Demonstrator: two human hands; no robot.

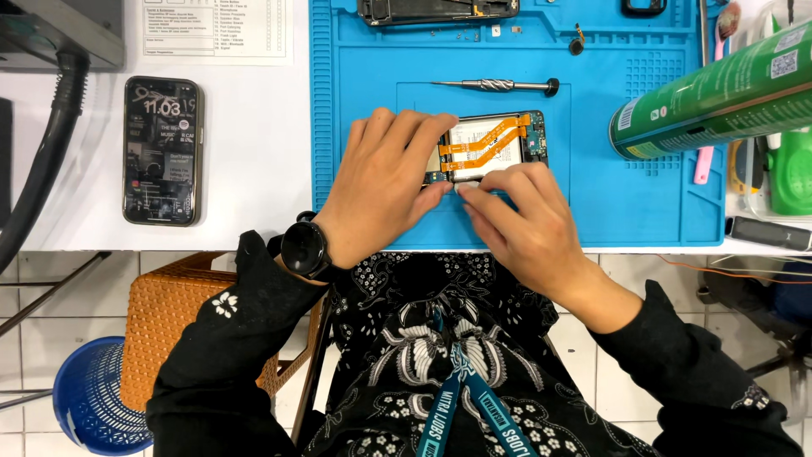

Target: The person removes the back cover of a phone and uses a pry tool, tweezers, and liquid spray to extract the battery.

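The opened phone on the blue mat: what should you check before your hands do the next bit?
1. Opened phone lies flat on the blue mat: ok.
2. Left hand rests on the phone's left part, steadying it: ok.
3. Right hand has its fingertips at the phone's lower edge: ok; whether it pinches anything, cannot tell.
4. Orange ribbon cables lie uncovered across the phone, clear of the fingers: ok.
5. Screwdriver lies on the mat just above the phone, untouched and near: ok.
6. Green spray can juts in at the right, apart from the phone: ok.
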